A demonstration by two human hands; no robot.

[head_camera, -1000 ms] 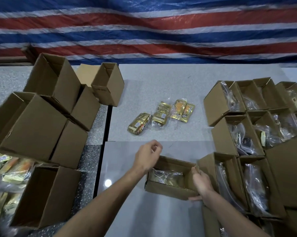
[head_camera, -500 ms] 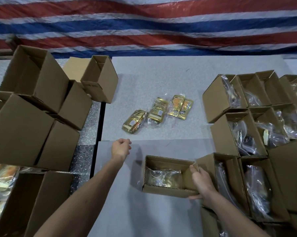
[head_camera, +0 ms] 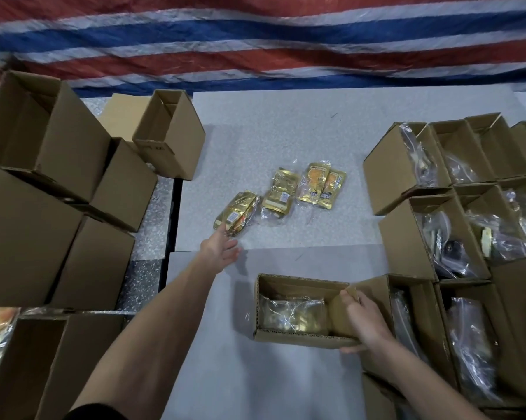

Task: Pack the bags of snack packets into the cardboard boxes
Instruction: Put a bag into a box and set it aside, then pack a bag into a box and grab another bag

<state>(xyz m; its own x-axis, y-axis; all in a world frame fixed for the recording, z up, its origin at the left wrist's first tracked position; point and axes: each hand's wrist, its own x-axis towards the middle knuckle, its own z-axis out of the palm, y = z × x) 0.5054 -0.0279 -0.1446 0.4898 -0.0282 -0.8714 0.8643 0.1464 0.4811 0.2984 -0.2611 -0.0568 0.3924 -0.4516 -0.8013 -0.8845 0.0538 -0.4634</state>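
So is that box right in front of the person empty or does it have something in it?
Not empty. The box is open-topped, and a clear bag of gold packets lies inside on its left; the right part looks bare.

Two bare forearms, no watch or rings seen, left hand (head_camera: 220,249) and right hand (head_camera: 365,320) without gloves, a dark short sleeve (head_camera: 96,413) on left upper arm

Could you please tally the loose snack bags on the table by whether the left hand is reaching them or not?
Bag at the left hand's fingertips: 1
Bags lying apart from it: 2
Total loose bags: 3
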